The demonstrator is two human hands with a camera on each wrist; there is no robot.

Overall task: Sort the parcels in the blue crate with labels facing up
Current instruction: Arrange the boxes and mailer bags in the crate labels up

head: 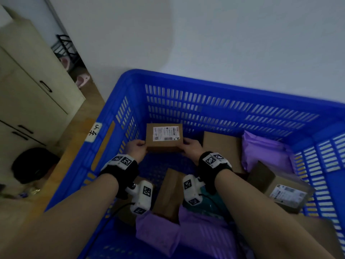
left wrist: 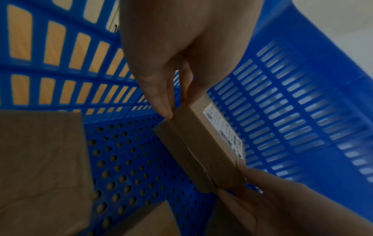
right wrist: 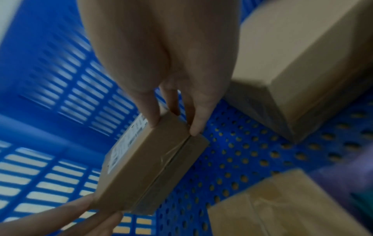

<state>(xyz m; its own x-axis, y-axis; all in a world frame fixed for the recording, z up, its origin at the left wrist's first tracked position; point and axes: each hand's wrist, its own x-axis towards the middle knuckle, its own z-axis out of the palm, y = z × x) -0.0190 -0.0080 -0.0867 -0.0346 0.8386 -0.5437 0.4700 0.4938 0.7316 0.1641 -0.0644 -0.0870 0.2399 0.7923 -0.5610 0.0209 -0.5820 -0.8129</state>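
1. Centrally, your left hand (head: 137, 147) and right hand (head: 192, 146) each pinch one end of a small cardboard box (head: 164, 137), fingers curled around its short edges.
2. Its white label (head: 165, 134) faces up; the box sits low in the far left corner of the blue crate (head: 224, 86). Whether it touches the perforated floor (left wrist: 125, 159) cannot be told.
3. Other parcels lie around: a plain brown box (head: 222, 144) just right of your right hand, purple mailers (head: 265, 148), and a labelled box (head: 287, 193) at the right wall.
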